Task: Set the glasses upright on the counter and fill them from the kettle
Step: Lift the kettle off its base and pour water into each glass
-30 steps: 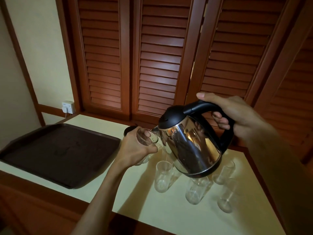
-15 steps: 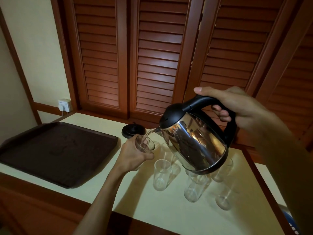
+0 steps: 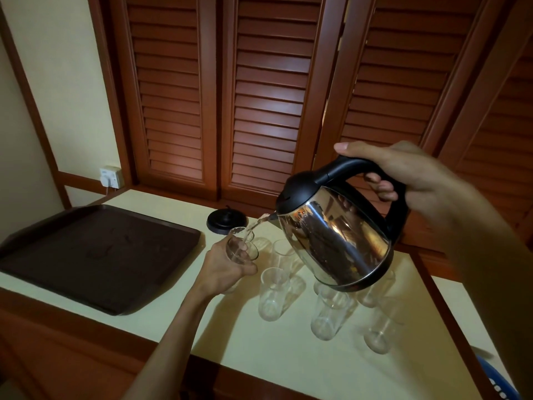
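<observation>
Far to the left of both grips, a dark brown serving tray [image 3: 95, 255] is lying bare on the tabletop [image 3: 259, 350]. The left hand [image 3: 223, 269] is wrapping its grip around a clear drinking glass [image 3: 240, 249], lifting and tilting it toward the spout, likely to catch the stream cleanly. Water is running into it; the level is hard to judge. Behind that grip sits the black kettle base [image 3: 226, 222]. The right hand [image 3: 403, 174] is closing its grip on the handle of the steel electric kettle [image 3: 337, 241], tipped to pour. Below it, upright glasses [image 3: 271, 295] are standing, seemingly empty.
</observation>
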`<state>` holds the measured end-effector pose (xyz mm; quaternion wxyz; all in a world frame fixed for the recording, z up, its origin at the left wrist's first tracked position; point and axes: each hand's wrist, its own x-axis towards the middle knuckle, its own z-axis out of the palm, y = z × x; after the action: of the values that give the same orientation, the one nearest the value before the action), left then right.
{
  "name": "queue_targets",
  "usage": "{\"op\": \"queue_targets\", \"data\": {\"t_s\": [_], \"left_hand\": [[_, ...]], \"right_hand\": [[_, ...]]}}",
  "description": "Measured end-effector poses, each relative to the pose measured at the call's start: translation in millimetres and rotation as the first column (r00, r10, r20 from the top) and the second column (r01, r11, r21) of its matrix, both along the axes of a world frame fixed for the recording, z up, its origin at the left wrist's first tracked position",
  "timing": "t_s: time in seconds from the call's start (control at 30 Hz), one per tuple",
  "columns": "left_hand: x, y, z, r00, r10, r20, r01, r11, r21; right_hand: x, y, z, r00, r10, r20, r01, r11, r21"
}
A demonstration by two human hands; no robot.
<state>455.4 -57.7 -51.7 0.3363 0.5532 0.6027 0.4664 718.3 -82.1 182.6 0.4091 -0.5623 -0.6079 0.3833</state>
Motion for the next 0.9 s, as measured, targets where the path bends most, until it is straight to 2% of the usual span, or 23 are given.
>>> {"op": "queue_targets", "data": {"t_s": [0.47,0.9], "left_hand": [[-4,-2,-11,1.000,-0.001,-0.023,0.001,1.000,0.000],[-5,-4,-15,1.000,-0.019,0.020,0.018,1.000,0.003]], "right_hand": [[1,-2,-4,1.000,-0.020,-0.012,0.020,1.000,0.010],[2,1,-9,1.000,0.014,-0.023,-0.015,1.000,-0.005]]}}
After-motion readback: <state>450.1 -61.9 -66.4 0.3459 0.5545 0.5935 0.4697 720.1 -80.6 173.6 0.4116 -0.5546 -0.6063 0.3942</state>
